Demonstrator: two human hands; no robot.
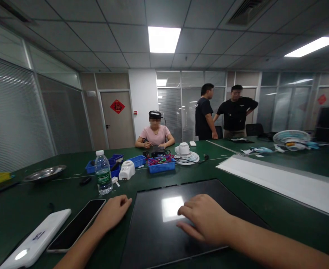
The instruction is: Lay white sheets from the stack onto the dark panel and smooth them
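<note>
A flat black glossy panel, like a bare screen (159, 239), lies in front of me and reflects the ceiling light. My right hand (205, 218) is over its middle, palm down, with the thumb apart from the bent fingers and nothing held. Whether it touches the surface I cannot tell. At the panel's left edge my left hand (114, 210) rests on the green table, fingers curled in loosely, and no object shows in it. Beside my left forearm lies a smartphone (77, 226), dark screen up. Farther left is a white handheld device (38, 241) with a dark marking.
A water bottle (103, 173) stands behind my left hand. Beyond are a blue bin of wires (161, 167), a white fan part (185, 155) and a white housing (127, 170). A metal dish (45, 173) lies left, a long white board (282, 183) right. A person sits opposite; two stand behind.
</note>
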